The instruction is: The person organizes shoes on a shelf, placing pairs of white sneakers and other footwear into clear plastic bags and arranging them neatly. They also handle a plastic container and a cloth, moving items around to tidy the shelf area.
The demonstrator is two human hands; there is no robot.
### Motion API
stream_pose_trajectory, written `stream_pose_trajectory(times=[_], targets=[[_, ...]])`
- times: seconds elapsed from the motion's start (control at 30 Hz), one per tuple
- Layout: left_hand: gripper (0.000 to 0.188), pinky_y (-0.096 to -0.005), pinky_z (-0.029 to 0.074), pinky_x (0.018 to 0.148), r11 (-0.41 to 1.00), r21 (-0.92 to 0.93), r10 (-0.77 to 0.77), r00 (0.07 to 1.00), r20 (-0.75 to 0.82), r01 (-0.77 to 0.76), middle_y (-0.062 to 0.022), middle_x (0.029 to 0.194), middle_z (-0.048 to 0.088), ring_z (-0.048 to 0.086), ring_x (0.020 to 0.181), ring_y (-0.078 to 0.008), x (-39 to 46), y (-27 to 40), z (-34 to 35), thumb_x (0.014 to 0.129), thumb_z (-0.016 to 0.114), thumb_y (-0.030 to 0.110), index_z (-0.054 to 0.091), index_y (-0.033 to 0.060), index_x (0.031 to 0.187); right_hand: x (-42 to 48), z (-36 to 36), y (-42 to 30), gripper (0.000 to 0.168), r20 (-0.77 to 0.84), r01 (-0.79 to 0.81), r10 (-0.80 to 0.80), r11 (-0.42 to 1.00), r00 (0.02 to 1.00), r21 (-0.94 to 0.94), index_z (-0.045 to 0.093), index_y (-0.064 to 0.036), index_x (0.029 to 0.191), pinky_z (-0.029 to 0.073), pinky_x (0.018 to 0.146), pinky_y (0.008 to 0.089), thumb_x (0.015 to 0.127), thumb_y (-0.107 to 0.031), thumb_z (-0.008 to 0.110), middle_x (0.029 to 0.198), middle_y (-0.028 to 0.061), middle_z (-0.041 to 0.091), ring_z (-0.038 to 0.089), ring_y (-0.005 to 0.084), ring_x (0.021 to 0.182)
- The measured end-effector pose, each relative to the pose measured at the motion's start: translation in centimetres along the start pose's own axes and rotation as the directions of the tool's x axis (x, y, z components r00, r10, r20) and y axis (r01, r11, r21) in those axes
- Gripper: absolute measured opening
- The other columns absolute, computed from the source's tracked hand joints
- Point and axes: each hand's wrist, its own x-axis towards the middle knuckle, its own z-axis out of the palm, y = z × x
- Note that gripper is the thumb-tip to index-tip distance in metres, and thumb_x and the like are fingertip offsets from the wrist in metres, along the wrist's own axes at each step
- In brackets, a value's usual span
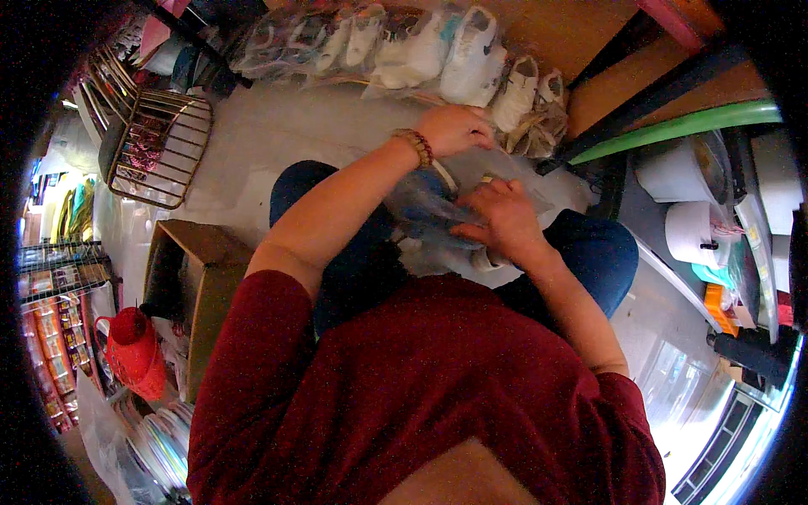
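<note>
In the head view, my left hand [456, 131], with a beaded bracelet at the wrist, closes its fingers on the upper edge of a clear plastic bag [416, 196]. My right hand [502, 218], wearing a ring, lies lower on the same bag with its thumb and fingers spread across the film. The bag is over my lap between my knees, and motion blurs it. A pale strip shows beside it near my left wrist. What the bag holds cannot be made out. Just past my hands, pale shoes [473, 60] stand in a row, several of them in clear plastic.
A metal wire basket [161, 148] stands at the upper left, above an open cardboard box [221, 246] and a red jug [136, 353]. Dark table legs and a green curved bar [682, 130] border the upper right. White spools [688, 233] sit at the right.
</note>
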Motion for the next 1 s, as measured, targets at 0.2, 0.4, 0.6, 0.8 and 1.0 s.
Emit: stream_pose_trajectory(times=[0.2, 0.4, 0.6, 0.8, 1.0], targets=[[0.016, -0.0364, 0.043, 0.069, 0.995, -0.052, 0.091, 0.991, 0.095, -0.086, -0.0053, 0.080, 0.056, 0.054, 0.077, -0.0250, -0.2, -0.2, 0.1, 0.077, 0.051, 0.027, 0.062, 0.0150, 0.078, 0.2, -0.1, -0.1, 0.018, -0.176, -0.030, 0.006, 0.990, 0.984, -0.138, 0.060, -0.013, 0.079, 0.034, 0.076, 0.0352, 0.065, -0.023, 0.062, 0.086, 0.0038, 0.055, 0.049, 0.0221, 0.087], [0.012, -0.0379, 0.043, 0.071, 0.984, -0.071, 0.174, 0.960, 0.220, -0.162, -0.0079, 0.080, 0.057, 0.054, 0.079, -0.0269, -0.8, -0.2, 0.4, 0.075, 0.051, 0.013, 0.060, 0.0103, 0.082, 0.9, 0.6, 2.2, 0.013, -0.528, -0.110, 0.051, 0.990, 0.848, -0.082, 0.058, -0.010, 0.073, 0.034, 0.073, 0.0365, 0.064, -0.017, 0.065, 0.084, 0.0029, 0.055, 0.050, 0.0230, 0.083], [0.014, -0.0384, 0.044, 0.067, 0.958, -0.213, 0.236, 0.949, 0.211, -0.192, -0.0085, 0.080, 0.058, 0.056, 0.076, -0.0270, -0.8, -1.1, 0.3, 0.075, 0.053, 0.017, 0.059, 0.0100, 0.086, 1.4, 2.3, 3.8, 0.012, -0.438, -0.168, 0.187, 0.982, 0.880, 0.081, 0.056, -0.008, 0.070, 0.035, 0.070, 0.0362, 0.065, -0.014, 0.065, 0.076, 0.0056, 0.055, 0.050, 0.0250, 0.075], [0.014, -0.0376, 0.044, 0.064, 0.994, -0.103, 0.060, 0.974, 0.220, -0.038, -0.0067, 0.077, 0.061, 0.057, 0.072, -0.0244, -2.1, -3.3, -0.9, 0.076, 0.055, 0.024, 0.061, 0.0126, 0.083, 2.0, 2.9, 4.3, 0.014, -0.464, -0.151, 0.238, 0.964, 0.853, 0.218, 0.055, -0.005, 0.068, 0.037, 0.065, 0.0352, 0.064, -0.012, 0.066, 0.068, 0.0076, 0.054, 0.050, 0.0257, 0.069], [0.018, -0.0372, 0.043, 0.060, 0.987, -0.154, -0.019, 0.984, 0.178, 0.046, -0.0062, 0.069, 0.061, 0.057, 0.065, -0.0240, -2.8, -2.8, -0.2, 0.077, 0.054, 0.029, 0.062, 0.0142, 0.082, 2.0, 3.0, 4.4, 0.018, -0.429, -0.240, 0.396, 0.896, 0.812, 0.373, 0.052, -0.005, 0.066, 0.038, 0.063, 0.0342, 0.063, -0.013, 0.068, 0.067, 0.0072, 0.053, 0.050, 0.0244, 0.067]])
